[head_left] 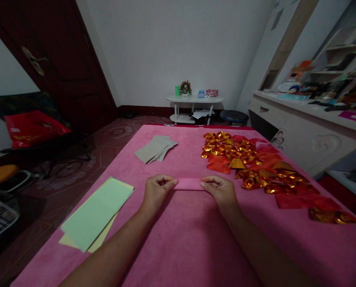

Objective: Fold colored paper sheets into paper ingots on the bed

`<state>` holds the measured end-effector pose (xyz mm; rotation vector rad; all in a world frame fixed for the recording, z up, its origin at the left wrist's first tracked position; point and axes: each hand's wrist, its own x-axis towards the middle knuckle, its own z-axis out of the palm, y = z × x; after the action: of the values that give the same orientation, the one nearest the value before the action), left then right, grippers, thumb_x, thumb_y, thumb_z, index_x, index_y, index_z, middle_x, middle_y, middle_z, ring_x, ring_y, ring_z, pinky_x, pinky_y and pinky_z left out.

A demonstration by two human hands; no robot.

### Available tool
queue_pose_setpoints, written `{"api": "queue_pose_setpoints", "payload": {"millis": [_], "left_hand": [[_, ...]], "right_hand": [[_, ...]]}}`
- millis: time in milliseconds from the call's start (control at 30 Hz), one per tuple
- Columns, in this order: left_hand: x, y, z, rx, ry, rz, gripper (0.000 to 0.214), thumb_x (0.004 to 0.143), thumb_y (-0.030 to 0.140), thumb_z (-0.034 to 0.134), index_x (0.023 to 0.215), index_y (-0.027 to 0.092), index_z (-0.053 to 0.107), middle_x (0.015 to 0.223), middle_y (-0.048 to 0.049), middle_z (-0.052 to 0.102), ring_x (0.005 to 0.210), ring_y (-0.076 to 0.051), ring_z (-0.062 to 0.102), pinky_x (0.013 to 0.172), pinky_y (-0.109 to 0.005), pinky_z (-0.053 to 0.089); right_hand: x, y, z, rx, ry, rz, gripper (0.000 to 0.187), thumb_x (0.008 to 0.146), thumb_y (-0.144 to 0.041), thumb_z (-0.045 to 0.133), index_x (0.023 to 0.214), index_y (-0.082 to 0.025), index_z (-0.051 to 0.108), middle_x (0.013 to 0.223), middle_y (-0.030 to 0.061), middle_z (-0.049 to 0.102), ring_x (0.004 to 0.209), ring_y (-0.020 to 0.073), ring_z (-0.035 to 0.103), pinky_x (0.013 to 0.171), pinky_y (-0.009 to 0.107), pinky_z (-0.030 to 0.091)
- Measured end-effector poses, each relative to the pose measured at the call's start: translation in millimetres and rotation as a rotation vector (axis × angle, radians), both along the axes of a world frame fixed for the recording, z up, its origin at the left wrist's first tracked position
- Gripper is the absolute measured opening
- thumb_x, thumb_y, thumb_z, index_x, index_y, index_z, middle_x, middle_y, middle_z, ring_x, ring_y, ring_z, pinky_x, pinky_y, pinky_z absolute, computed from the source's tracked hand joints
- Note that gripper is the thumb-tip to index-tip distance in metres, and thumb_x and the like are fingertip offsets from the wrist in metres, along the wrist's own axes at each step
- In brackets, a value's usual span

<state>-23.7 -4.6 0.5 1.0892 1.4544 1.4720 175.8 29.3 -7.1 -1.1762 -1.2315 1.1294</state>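
A folded strip of pink paper (189, 183) is stretched level between my hands, just above the pink-covered table (178, 247). My left hand (160, 189) pinches its left end between thumb and fingers. At the other end, my right hand (221, 190) has the same kind of pinch. Left of my hands lies a stack of light green and yellow paper sheets (98, 213). Farther off is a fanned pile of greyish paper sheets (156, 148). To the right, many folded gold foil and red paper pieces (226, 149) sit in rows.
Beyond the table stands a small white side table (196, 99) with a green cup, a plant and a clock. A white dresser (309, 119) lines the right side. On the left, a chair holds a red bag (36, 128) near a dark red door (52, 59).
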Motion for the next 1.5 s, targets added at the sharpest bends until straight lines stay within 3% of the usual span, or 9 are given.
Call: {"api": "queue_pose_setpoints", "payload": {"millis": [367,800,1033,1267,1400,1500], "left_hand": [[-3.3,1.5,0.0,0.022,0.030,-0.020,0.013,0.056,0.024,0.078,0.061,0.014,0.071,0.062,-0.0035,0.069,0.057,-0.013,0.058,0.056,-0.022,0.043],[-5.3,4.9,-6.7,-0.013,0.107,-0.025,0.015,0.058,0.026,0.075,0.059,0.013,0.068,0.057,-0.0024,0.065,0.051,-0.011,0.055,0.051,-0.021,0.040],[-6.3,5.8,-14.8,-0.037,0.198,-0.039,0.015,0.060,0.026,0.072,0.059,0.012,0.066,0.055,-0.0018,0.062,0.048,-0.010,0.052,0.047,-0.020,0.037],[-1.0,1.8,-6.1,-0.008,0.365,-0.043,0.007,0.059,0.018,0.065,0.055,0.015,0.060,0.053,0.0002,0.060,0.047,-0.010,0.050,0.046,-0.020,0.035],[-0.4,2.2,-4.2,0.023,0.510,-0.088,0.003,0.062,0.014,0.061,0.063,0.016,0.060,0.055,0.0022,0.057,0.048,-0.010,0.050,0.046,-0.020,0.034],[-1.5,2.0,-4.5,0.042,0.592,-0.108,0.019,0.063,0.010,0.061,0.080,0.016,0.061,0.063,0.0025,0.056,0.052,-0.011,0.051,0.051,-0.021,0.038]], "right_hand": [[1.1,0.3,2.5,0.006,-0.019,-0.002,0.019,0.053,-0.034,0.079,0.062,-0.018,0.073,0.067,0.0049,0.071,0.064,0.0197,0.063,0.062,0.030,0.050],[-1.9,0.6,1.5,-0.015,-0.076,-0.052,0.017,0.051,-0.032,0.077,0.055,-0.018,0.068,0.056,0.0028,0.066,0.055,0.0170,0.058,0.053,0.028,0.046],[-3.1,3.0,-2.9,0.025,-0.154,-0.059,0.013,0.054,-0.029,0.073,0.052,-0.019,0.065,0.055,0.0015,0.065,0.054,0.0164,0.057,0.053,0.027,0.044],[-4.5,5.5,-8.4,0.086,-0.290,-0.081,0.014,0.054,-0.024,0.070,0.047,-0.021,0.058,0.049,-0.0014,0.061,0.048,0.0145,0.053,0.047,0.024,0.037],[-6.0,7.9,-9.4,0.095,-0.343,-0.062,0.012,0.055,-0.021,0.066,0.048,-0.023,0.057,0.048,-0.0024,0.061,0.048,0.0149,0.054,0.048,0.025,0.036],[-6.2,9.6,-8.5,0.096,-0.391,-0.039,0.010,0.055,-0.018,0.064,0.050,-0.024,0.058,0.050,-0.0024,0.062,0.050,0.0155,0.056,0.050,0.025,0.036]]}}
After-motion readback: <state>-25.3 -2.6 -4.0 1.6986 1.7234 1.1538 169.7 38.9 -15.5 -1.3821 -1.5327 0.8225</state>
